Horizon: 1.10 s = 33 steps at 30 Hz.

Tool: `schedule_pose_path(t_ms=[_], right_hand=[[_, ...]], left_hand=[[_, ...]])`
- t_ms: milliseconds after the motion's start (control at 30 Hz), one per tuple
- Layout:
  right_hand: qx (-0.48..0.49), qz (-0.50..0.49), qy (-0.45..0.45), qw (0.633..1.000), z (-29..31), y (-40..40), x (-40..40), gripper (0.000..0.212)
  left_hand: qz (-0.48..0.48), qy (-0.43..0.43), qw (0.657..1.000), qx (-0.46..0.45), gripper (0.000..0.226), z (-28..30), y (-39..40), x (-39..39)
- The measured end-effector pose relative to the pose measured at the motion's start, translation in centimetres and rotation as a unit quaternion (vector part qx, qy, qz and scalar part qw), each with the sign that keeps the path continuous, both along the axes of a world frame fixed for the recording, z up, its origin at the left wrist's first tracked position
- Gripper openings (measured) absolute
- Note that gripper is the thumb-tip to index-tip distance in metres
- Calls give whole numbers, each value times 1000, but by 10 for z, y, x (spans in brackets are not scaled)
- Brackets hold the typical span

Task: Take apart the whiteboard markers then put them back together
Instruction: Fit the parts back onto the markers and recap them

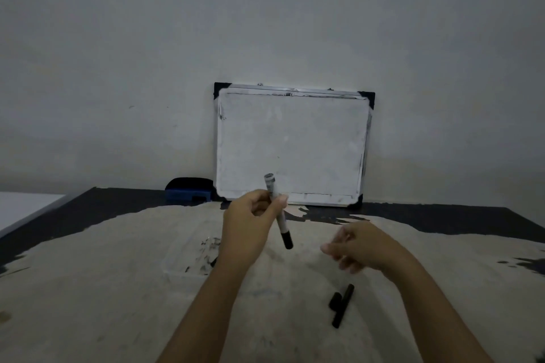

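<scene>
The head view shows the left hand (250,221) holding a whiteboard marker (278,212) above the desk (88,289), its fingers (280,202) pinching the white barrel near the middle, so that both ends stay free. The marker is tilted, the open grey end up toward the small whiteboard (292,144) that leans on the wall, and the black end (287,240) pointing down to the right hand (356,247). I think it is held so because the right hand must work on that lower end. The right hand hovers close by with nothing in it; its fingers (330,250) are loosely spread and a little blurred. Two small black parts (342,305) lie side by side on the desk just below the right wrist, probably placed there to be near for the reassembly. A blue eraser (188,191) sits at the back, beside the whiteboard. It seems the marker is partly taken apart now.
</scene>
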State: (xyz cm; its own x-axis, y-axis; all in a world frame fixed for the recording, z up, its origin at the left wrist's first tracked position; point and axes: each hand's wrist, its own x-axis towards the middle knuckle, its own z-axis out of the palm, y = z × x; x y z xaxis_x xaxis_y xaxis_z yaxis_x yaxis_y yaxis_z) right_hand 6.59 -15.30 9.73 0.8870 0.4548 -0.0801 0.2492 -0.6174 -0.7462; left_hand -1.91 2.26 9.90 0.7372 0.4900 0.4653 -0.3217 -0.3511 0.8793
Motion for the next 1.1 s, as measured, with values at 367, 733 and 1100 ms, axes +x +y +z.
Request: schedule_pose_path(t_ms=[367,733,1100], right_hand=[[-149,-84,158,973,-27,-3,13,28],[90,-98,148,980,13,-19,-1,12],[574,-136,30,807,39,4,-21,11]], left_hand=[[12,4,1000,22,21,-3,7,-1],[12,12,996,84,22,-3,4,-2],[20,1,977,211,30,6,-1,-8]])
